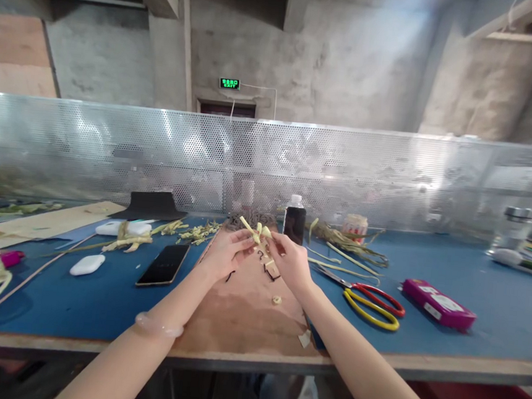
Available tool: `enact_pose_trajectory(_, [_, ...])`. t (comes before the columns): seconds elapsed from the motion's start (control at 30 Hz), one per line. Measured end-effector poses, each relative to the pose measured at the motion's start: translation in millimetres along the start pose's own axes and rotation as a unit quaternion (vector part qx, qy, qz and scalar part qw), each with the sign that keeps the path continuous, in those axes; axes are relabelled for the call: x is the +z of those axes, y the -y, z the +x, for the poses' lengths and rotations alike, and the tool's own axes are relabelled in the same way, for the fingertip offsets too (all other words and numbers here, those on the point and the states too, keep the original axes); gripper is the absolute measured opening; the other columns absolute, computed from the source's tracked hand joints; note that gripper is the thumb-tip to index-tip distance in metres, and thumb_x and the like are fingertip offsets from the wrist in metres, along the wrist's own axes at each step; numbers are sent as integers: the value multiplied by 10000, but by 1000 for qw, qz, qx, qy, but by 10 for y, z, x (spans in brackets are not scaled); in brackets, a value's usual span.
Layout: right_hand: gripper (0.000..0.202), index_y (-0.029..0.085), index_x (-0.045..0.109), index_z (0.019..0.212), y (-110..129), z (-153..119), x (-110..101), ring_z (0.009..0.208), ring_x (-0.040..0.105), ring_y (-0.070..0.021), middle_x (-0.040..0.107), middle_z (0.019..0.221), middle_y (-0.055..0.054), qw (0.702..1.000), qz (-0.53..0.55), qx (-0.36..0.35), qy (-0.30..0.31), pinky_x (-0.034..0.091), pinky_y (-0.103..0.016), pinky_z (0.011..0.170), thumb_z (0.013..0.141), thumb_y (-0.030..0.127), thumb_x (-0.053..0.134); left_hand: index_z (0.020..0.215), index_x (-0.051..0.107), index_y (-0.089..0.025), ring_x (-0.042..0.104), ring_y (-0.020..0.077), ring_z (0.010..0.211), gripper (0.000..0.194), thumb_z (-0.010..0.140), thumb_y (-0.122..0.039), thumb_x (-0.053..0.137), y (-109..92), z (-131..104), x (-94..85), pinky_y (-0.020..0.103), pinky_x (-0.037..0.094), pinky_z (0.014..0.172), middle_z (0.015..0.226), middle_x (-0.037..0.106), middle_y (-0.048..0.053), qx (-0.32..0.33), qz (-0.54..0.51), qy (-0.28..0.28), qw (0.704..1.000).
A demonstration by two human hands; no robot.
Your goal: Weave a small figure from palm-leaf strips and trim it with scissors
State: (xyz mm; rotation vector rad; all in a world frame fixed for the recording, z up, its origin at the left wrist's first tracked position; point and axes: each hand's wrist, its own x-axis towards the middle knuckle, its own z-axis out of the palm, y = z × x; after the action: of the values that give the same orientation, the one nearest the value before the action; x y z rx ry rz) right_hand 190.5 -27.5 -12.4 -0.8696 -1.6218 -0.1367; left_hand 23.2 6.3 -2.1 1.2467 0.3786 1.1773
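Above the middle of a brown board [231,327], my two hands hold a small piece of folded pale yellow leaf strip [258,231]. My left hand [228,253] pinches it from the left with thumb and fingers. From the other side, the fingertips of my right hand [292,261] close on it. Short ends of the strip stick up between the hands, and its lower part is partly hidden by fingers. Beneath them, small dark bits [271,272] and a pale curled scrap [276,300] lie on the board.
Right of the board lie scissors [373,305] with red and yellow handles, a purple box [438,303] and dried leaf strips [355,244]. A dark bottle [294,222] stands behind my right hand. To the left are a phone [163,265] and a white case [87,264]. A perforated metal screen [181,155] closes the back.
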Motion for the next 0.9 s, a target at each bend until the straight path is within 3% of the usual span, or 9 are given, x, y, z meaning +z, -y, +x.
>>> enact_pose_trajectory(0.33, [236, 179, 675, 949, 5, -6, 4, 653, 685, -171, 734, 800, -71, 999, 24, 27, -4, 539, -253, 627, 844, 332, 529, 878, 672, -168, 611, 80, 713, 272, 637, -150, 798, -6, -16, 31, 196, 472, 699, 854, 670, 4, 4, 26, 14, 1000])
enact_pose_trajectory(0.5, [237, 178, 654, 986, 18, 2, 18, 709, 701, -176, 738, 844, -71, 996, 63, 54, -20, 551, -251, 643, 865, 331, 518, 1040, 628, -239, 599, 88, 715, 413, 662, -174, 782, -1, -25, 17, 187, 436, 617, 930, 659, 10, 22, 50, 14, 998])
enact_pose_trajectory(0.63, [254, 159, 626, 1012, 42, -10, 36, 752, 703, -163, 734, 886, -76, 994, 90, 62, -26, 552, -237, 662, 893, 331, 483, 1185, 560, -288, 548, 59, 608, 518, 709, -207, 749, -7, -52, 28, 169, 377, 522, 892, 642, -5, 18, 95, 33, 995])
enact_pose_trajectory(0.9, [236, 164, 621, 1005, 23, -13, 50, 757, 666, -175, 711, 900, -87, 997, 50, 41, -38, 528, -284, 703, 894, 315, 477, 1036, 661, -227, 610, 160, 844, 354, 697, -269, 752, 33, -33, 99, 230, 437, 693, 955, 680, 40, 33, 141, 28, 989])
